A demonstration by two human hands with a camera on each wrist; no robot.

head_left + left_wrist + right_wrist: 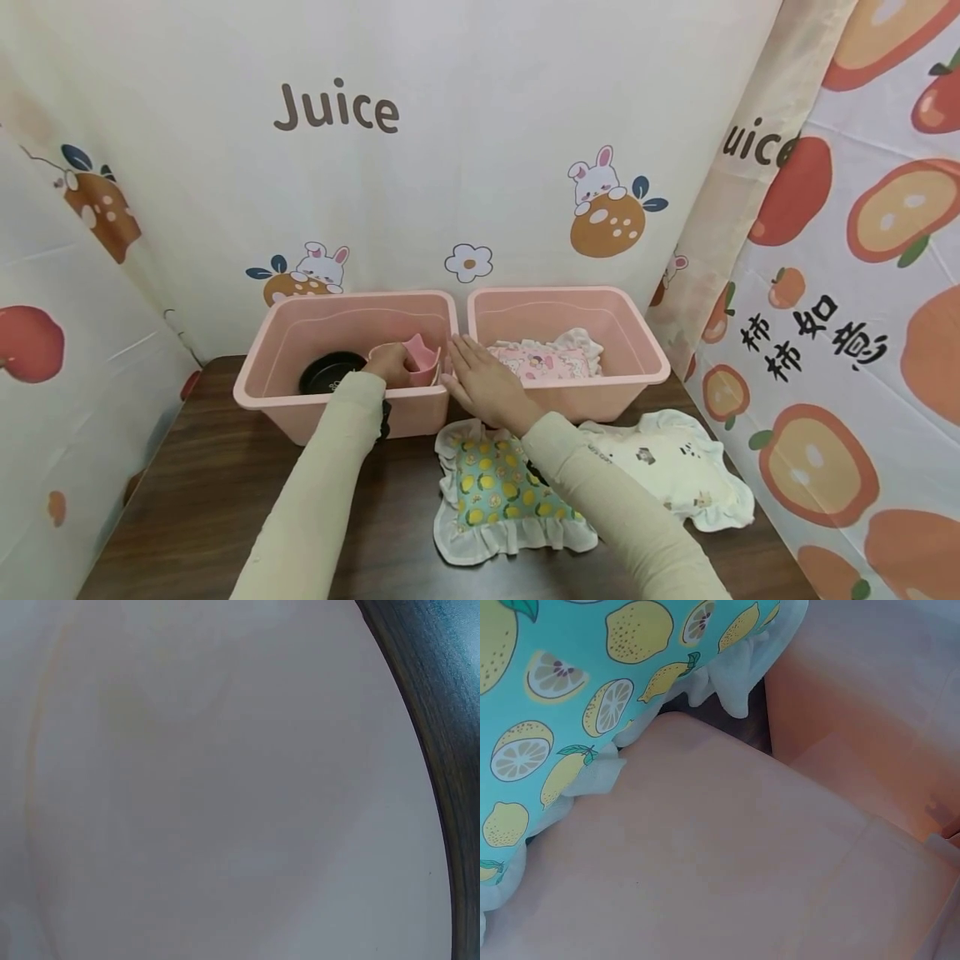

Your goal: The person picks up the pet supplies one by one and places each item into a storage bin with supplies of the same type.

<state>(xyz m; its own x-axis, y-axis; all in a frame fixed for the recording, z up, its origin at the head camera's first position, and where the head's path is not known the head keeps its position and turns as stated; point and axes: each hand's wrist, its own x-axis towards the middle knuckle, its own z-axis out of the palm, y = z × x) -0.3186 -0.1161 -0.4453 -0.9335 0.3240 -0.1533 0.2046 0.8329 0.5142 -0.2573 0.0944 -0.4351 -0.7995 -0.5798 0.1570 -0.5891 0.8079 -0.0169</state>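
Observation:
My left hand point(392, 364) reaches into the left pink bin point(360, 302), its fingers curled over the edge of a pink bowl-like container point(422, 357) with a pointed rim. A round black pan-like dish point(330, 371) lies beside it in the same bin. My right hand point(487, 383) has its fingers straight and rests at the inner rims where the two bins meet. Inside the right pink bin point(637, 342) is a pink patterned cushion point(542, 362) with white frills. Below the right hand lies a green lemon-print cushion point(495, 483), seen in the right wrist view too.
A white frilled cushion point(675, 467) lies on the dark wooden table point(187, 500), partly behind the right forearm. Printed cloth point(465, 167) hangs behind the bins and at both sides. Only bin wall point(225, 787) and table edge show in the left wrist view.

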